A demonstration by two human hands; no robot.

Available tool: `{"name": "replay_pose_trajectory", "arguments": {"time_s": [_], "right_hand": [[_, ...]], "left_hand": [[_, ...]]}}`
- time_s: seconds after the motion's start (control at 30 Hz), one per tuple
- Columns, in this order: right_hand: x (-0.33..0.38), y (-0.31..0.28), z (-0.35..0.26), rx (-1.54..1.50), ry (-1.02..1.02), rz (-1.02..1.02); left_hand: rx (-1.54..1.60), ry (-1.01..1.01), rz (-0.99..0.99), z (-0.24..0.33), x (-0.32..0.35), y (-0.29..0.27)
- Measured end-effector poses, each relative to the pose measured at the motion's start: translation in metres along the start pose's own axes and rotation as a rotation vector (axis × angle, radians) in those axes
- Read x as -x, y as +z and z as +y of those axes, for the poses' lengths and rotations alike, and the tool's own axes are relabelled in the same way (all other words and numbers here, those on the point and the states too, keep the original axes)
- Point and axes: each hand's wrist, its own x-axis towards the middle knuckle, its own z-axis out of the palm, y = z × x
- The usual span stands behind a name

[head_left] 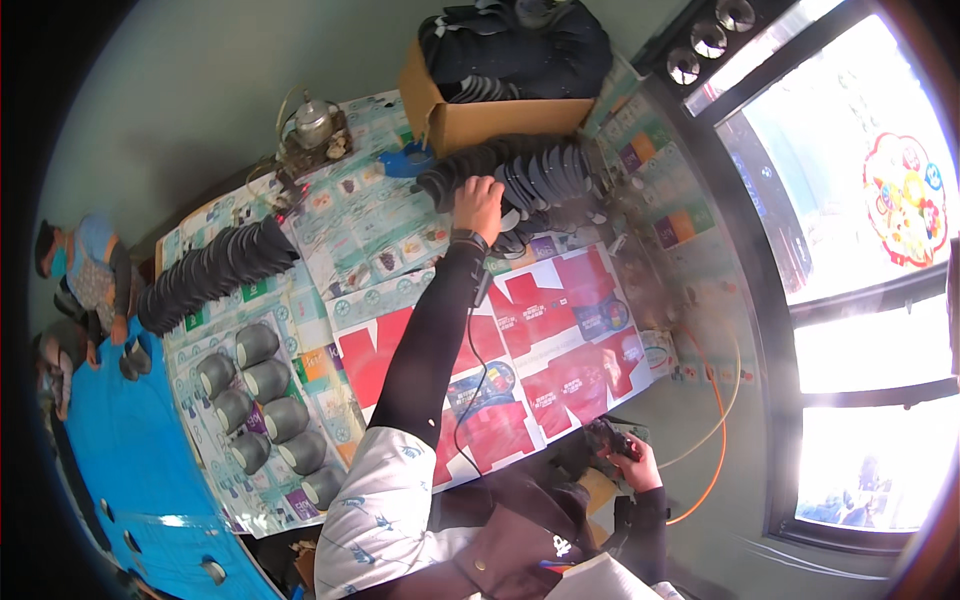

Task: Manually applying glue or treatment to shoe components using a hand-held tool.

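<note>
My left hand (479,208) reaches across the table to the near left side of a packed row of dark curved pieces (545,180). Its fingers are bent downward and their tips are hidden, so what they grip cannot be made out. Low on the right, beyond the table's near edge, my right hand (637,466) is closed around a small black object (606,437) whose kind is unclear. Several grey dome-shaped cups (286,418) sit in loose rows at the left. Behind them curves another row of nested dark pieces (215,272).
A cardboard box (515,122) full of dark pieces stands at the back, near a blue tape dispenser (406,160) and metal kettle (313,124). Red printed card (545,310) covers the middle, with a black cable (462,425) across it. An orange hose (718,420) hangs right. People work at a blue-covered table (125,430).
</note>
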Motion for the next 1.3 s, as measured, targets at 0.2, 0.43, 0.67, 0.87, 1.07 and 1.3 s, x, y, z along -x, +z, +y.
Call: {"name": "replay_pose_trajectory", "arguments": {"time_s": [0.2, 0.43, 0.67, 0.87, 1.07, 1.3], "right_hand": [[0.015, -0.015, 0.018, -0.03, 0.004, 0.027], [0.005, -0.019, 0.025, -0.034, -0.018, -0.016], [0.001, -0.019, 0.029, 0.015, 0.004, -0.046], [0.005, -0.023, 0.026, 0.017, 0.078, 0.026], [-0.019, -0.037, 0.004, 0.132, -0.269, -0.079], [-0.101, -0.027, -0.018, 0.408, -0.257, -0.21]], "left_hand": [[0.014, -0.095, -0.067, 0.001, 0.0, 0.016], [0.077, 0.063, -0.055, 0.004, 0.021, 0.019], [-0.157, 0.22, -0.197, -0.001, -0.006, 0.019], [-0.395, 0.124, 0.229, 0.0, -0.017, 0.003], [0.259, -0.277, -0.306, -0.005, 0.135, -0.105], [0.479, -0.853, -0.565, 0.043, 0.415, -0.186]]}}
